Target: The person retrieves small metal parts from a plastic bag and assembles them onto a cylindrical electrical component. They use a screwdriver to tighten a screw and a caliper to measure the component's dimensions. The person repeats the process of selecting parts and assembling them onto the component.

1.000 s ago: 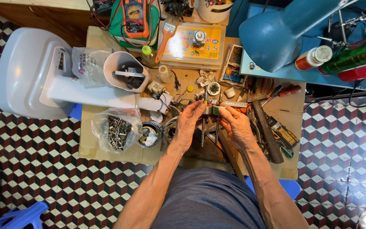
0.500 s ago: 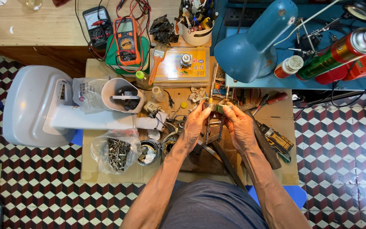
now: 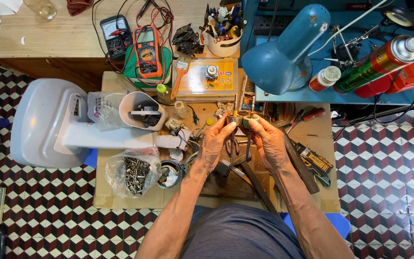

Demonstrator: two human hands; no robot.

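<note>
Metal rods (image 3: 242,120) pinched between 2 hands, clutter crowding.

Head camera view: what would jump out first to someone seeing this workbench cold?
Probably the two hands at the centre, the left hand and right hand together holding up a small metal part with thin rods over the cluttered cardboard-covered bench. Next comes the big blue lamp shade at upper right, then the white appliance housing lying at left, over the red-and-white checkered floor.

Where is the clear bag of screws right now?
The bag of screws lies on the cardboard at the person's left, just below the white appliance and beside a small round tin.
</note>
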